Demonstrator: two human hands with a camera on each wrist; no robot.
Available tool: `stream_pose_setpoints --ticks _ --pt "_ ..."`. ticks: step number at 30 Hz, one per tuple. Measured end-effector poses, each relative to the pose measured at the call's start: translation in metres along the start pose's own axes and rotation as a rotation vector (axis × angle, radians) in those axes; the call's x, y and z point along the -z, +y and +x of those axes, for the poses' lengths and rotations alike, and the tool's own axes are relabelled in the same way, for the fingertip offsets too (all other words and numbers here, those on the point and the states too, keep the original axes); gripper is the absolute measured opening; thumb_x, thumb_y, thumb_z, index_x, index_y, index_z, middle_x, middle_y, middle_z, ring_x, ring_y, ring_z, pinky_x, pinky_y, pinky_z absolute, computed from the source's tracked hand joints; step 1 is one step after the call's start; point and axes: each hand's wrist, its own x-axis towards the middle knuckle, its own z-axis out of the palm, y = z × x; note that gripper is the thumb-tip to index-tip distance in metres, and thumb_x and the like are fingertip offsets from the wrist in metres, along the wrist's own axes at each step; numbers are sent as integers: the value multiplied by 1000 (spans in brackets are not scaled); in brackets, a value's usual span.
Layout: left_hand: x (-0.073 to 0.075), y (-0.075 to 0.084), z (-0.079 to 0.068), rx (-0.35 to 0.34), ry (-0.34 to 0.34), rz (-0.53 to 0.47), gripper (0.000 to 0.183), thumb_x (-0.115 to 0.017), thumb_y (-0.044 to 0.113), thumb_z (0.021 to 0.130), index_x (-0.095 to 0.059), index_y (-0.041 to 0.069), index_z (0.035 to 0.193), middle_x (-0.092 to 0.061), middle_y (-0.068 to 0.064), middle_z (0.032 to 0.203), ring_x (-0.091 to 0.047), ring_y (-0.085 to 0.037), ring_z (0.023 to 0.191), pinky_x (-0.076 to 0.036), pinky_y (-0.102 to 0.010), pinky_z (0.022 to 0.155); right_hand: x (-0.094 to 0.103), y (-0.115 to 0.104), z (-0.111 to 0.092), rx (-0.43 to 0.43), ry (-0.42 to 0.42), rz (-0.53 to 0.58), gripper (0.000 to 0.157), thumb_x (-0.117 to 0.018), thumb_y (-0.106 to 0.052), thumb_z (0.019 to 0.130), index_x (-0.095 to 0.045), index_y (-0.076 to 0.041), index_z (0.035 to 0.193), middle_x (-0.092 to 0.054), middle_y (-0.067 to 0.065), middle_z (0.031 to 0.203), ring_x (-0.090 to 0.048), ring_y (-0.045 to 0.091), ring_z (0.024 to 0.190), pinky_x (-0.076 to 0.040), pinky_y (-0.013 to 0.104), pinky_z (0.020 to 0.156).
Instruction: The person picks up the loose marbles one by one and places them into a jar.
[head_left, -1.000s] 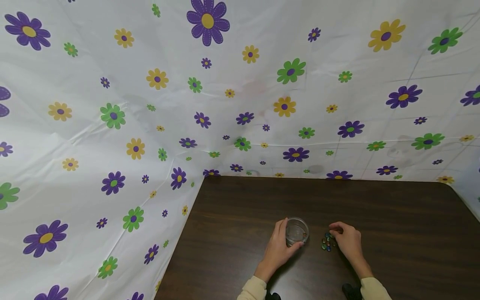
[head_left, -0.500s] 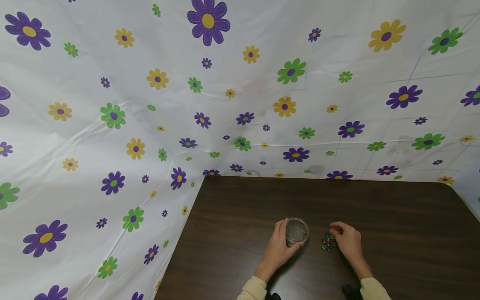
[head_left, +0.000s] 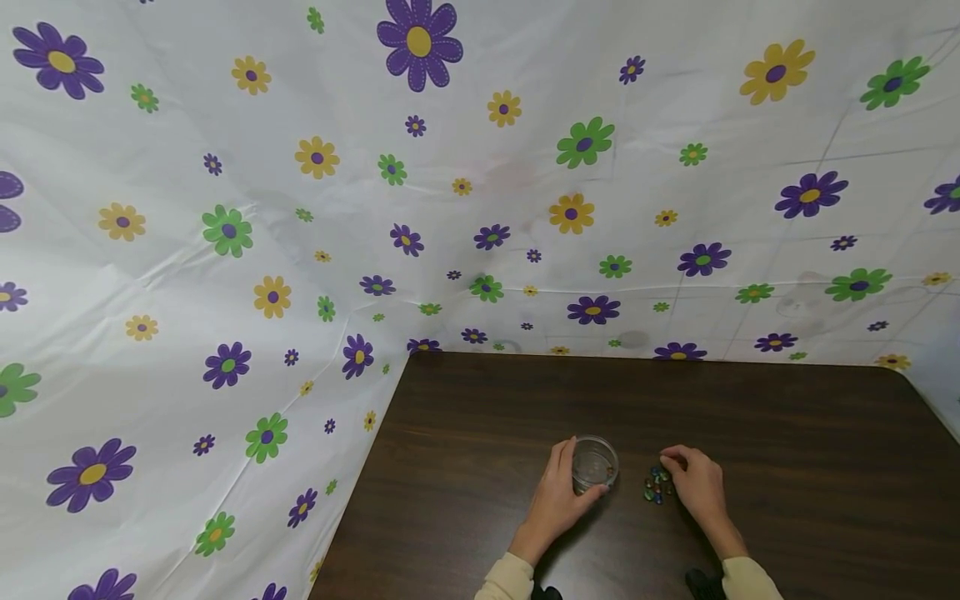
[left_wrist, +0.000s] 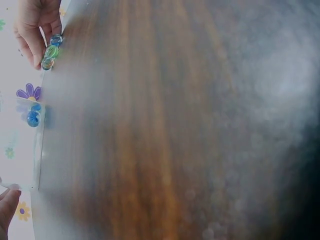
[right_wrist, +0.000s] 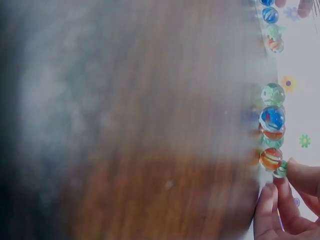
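Sleeves of pale yellow enter at the bottom edge of the head view, and just above them the left hand curls thumb and fingers round a clear dish at lower centre, with a few marbles apparently inside. Near it, farther right in the frame, the right hand bends over loose marbles; at lower right of the right wrist view, thumb and fingertip pinch a green marble beside an orange marble. Compared with the past second, hands, dish and loose marbles keep their places, only the whole view shifting slightly, so the work seems at a pause. Beyond, the dark table stretches toward the right edge; farthest, a flowered cloth fills the upper frame.
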Motion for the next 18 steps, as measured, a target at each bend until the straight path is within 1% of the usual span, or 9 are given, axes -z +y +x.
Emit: stream_pose_setpoints --ticks 5,8,11,13,14,16,18 --pt "-1 0 0 0 5 -4 84 -77 47 93 -41 1 154 -49 -9 145 -59 -21 125 -54 -35 95 3 -1 -2 22 80 2 7 -73 0 95 -76 6 97 -66 14 86 -59 28 74 -44 39 64" --pt "0 0 -1 -1 8 -3 84 -78 46 93 -41 1 154 -49 -9 145 -59 -22 125 -54 -36 95 3 -1 -2 45 124 4 6 -75 1 92 -77 6 95 -68 17 87 -63 33 77 -48 46 68" --pt "0 1 -1 -7 11 -2 84 -78 46 93 -42 1 154 -49 -9 145 -59 -22 125 -55 -36 94 3 -1 -1 60 153 4 6 -79 1 89 -79 5 93 -71 18 92 -66 37 83 -50 50 72" --pt "0 1 -1 -11 12 -2 84 -78 46 93 -42 0 154 -49 -9 145 -60 -22 124 -55 -36 94 3 -1 -1 68 169 11 6 -81 1 86 -80 4 91 -72 18 94 -67 37 85 -52 43 73" --pt "-1 1 -1 -11 12 -2 84 -77 46 93 -42 0 154 -49 -9 145 -60 -22 124 -55 -36 94 4 -2 0 68 175 12 5 -82 1 85 -80 2 90 -73 17 94 -68 35 85 -52 36 72" --pt "-1 0 -1 -10 10 -3 84 -77 46 93 -41 1 154 -49 -9 145 -60 -22 124 -55 -36 94 6 -6 0 70 194 21 6 -84 1 83 -81 -1 88 -74 14 93 -68 27 82 -49 23 69" --pt "-1 0 -1 -10 9 -4 84 -77 46 94 -41 1 154 -49 -9 145 -60 -22 124 -55 -36 94 7 -9 2 68 212 40 8 -86 0 82 -82 -2 88 -75 11 92 -66 13 81 -42 12 69"
